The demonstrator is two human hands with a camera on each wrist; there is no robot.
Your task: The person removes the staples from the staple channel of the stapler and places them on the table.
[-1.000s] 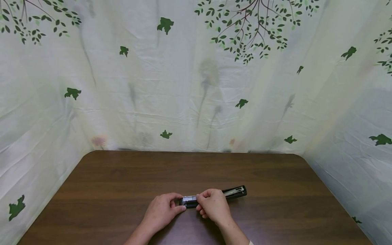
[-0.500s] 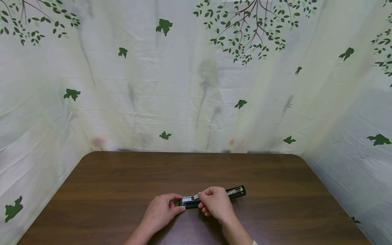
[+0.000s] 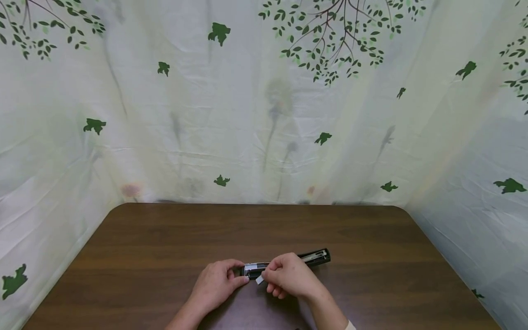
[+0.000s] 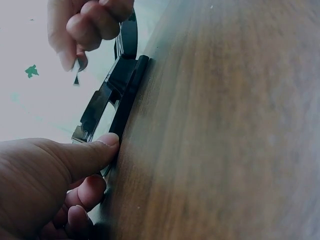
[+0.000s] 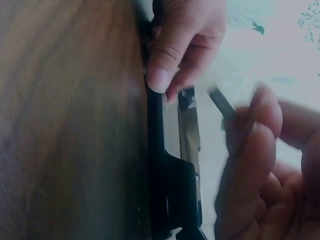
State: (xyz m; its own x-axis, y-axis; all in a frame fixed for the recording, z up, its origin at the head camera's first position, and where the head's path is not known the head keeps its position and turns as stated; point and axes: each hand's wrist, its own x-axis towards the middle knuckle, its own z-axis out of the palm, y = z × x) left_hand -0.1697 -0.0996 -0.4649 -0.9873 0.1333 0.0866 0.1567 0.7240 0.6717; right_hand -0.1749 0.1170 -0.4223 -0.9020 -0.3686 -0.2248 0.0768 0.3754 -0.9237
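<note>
A black stapler (image 3: 316, 257) lies folded open on the table, its top arm swung back to the right. My left hand (image 3: 217, 282) grips the left end of its base, the thumb (image 4: 107, 140) on the near edge and the fingers on the far side. Between thumb and fingertips, my right hand (image 3: 290, 276) pinches a short grey strip of staples (image 3: 259, 279). In the right wrist view the staple strip (image 5: 222, 102) stands apart from the stapler's metal magazine (image 5: 189, 125). In the head view my right hand hides the middle of the stapler.
The brown wooden table (image 3: 165, 238) has rounded far corners. A pale curtain (image 3: 247, 114) printed with leaves and branches hangs behind it and along both sides.
My right fingers were at the stapler's magazine; they have lifted the staple strip and brought it off toward the near side. The left hand keeps its hold on the base.
</note>
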